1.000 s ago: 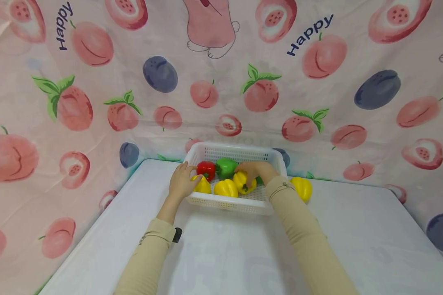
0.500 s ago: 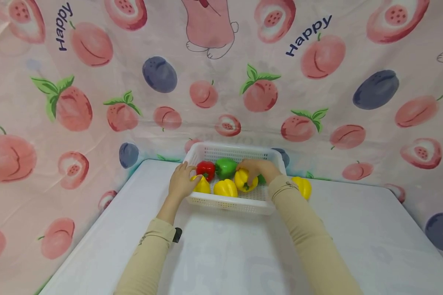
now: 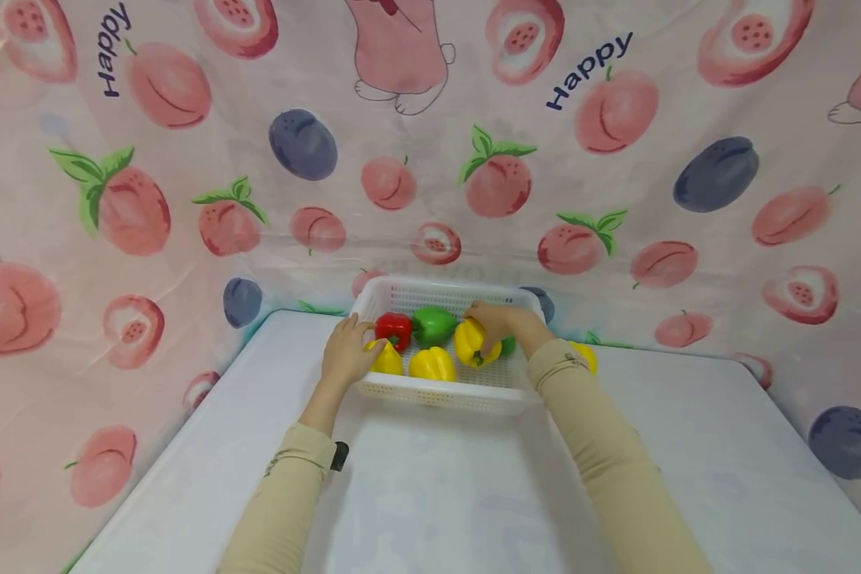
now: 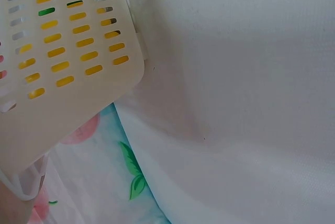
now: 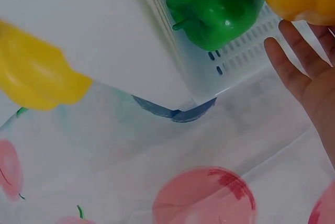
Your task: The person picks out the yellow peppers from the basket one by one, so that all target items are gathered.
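A white slotted plastic basket [image 3: 466,391] holds several bell peppers. My left hand [image 3: 346,349] holds its left rim, the thumb reaching inside above a yellow bell pepper [image 3: 386,360]. In the basket's right half my right hand [image 3: 498,320] grips another yellow bell pepper [image 3: 468,343] from above, the thumb on its near side. Part of this pepper shows above the fingertips [image 5: 285,28] in the right wrist view. Around it lie a red bell pepper [image 3: 393,328], a green bell pepper [image 3: 434,327], a third yellow one [image 3: 433,364], and a second green bell pepper [image 5: 214,12], partly hidden in the head view.
Outside the basket, to its right, a yellow bell pepper [image 5: 39,69] sits on the white table [image 3: 416,478], mostly hidden by my right sleeve in the head view. A fruit-printed cloth [image 3: 430,191] rises close behind the basket.
The yellow pepper in my right hand has risen slightly and shifted a little right relative to the basket. My left hand keeps its place at the rim. The head view has turned slightly right.
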`<state>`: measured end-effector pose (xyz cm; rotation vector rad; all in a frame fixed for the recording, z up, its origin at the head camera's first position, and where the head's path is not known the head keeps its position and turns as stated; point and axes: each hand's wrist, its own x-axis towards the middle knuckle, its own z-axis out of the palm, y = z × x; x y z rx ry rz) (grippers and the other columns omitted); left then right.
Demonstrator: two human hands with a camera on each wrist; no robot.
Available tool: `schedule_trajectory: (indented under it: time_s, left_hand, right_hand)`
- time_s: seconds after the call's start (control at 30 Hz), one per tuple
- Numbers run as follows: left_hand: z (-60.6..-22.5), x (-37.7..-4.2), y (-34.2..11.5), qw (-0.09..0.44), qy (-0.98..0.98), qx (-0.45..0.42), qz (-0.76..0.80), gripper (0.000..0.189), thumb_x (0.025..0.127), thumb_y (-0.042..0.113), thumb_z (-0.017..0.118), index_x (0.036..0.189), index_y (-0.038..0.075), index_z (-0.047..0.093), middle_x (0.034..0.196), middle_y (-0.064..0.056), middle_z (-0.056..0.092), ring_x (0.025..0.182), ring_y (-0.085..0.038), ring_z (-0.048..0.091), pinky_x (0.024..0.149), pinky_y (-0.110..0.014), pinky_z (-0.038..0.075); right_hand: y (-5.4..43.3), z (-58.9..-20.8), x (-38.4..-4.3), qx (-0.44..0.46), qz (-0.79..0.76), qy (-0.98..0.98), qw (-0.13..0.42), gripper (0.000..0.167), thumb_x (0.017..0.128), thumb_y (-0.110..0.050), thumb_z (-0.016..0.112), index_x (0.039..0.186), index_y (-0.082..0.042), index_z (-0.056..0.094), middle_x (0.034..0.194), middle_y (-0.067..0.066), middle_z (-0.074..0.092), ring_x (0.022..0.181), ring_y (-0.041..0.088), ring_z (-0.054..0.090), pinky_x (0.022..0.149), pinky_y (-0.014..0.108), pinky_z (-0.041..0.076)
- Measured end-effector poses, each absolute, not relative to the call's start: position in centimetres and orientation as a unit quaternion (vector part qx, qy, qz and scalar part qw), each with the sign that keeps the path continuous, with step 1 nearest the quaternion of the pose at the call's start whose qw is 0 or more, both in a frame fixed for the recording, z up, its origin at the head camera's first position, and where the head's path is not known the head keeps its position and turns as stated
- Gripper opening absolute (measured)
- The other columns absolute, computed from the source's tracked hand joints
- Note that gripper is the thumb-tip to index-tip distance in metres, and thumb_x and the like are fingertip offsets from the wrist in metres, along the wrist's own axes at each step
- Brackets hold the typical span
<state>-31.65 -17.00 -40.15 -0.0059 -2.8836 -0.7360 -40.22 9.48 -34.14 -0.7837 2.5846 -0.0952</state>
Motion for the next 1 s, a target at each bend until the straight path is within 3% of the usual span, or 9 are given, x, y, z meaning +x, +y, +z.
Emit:
schedule_trajectory:
  time_s: [0.3,0.7,1.0]
  left_hand:
    - [-40.4,-31.7,-17.0,0.077,-0.965,0.004,-0.252,0.051,0.093,0.038,0.054,0.133,0.007,0.050,0.152,-0.020,0.029,0.141,-0.038,0.023,0.116,-0.055,0.019]
    - [-40.3,-31.7,-16.9,0.072,-0.964,0.004,-0.258,0.051,0.093,0.037,0.054,0.133,0.007,0.050,0.153,-0.020,0.028,0.141,-0.039,0.023,0.116,-0.055,0.019]
    - [-40.0,-31.8,-17.0,0.070,-0.965,-0.001,-0.253,0.050,0.093,0.036,0.053,0.133,0.006,0.049,0.153,-0.021,0.026,0.141,-0.040,0.021,0.116,-0.056,0.018]
  right_hand:
    - [10.3,-34.0,-39.6,-0.293,-0.068,0.936,0.181,0.074,0.075,-0.017,0.077,0.135,0.000,0.038,0.128,0.015,0.043,0.116,0.028,0.049,0.103,0.041,0.043]
    - [11.7,-33.4,-38.6,-0.309,-0.102,0.935,0.141,0.070,0.073,-0.014,0.076,0.130,0.002,0.039,0.119,0.014,0.055,0.105,0.025,0.053,0.097,0.039,0.046]
    - [13.0,-32.5,-37.2,-0.299,-0.126,0.938,0.123,0.076,0.074,-0.012,0.076,0.135,0.003,0.034,0.124,0.017,0.054,0.108,0.028,0.053,0.101,0.043,0.045]
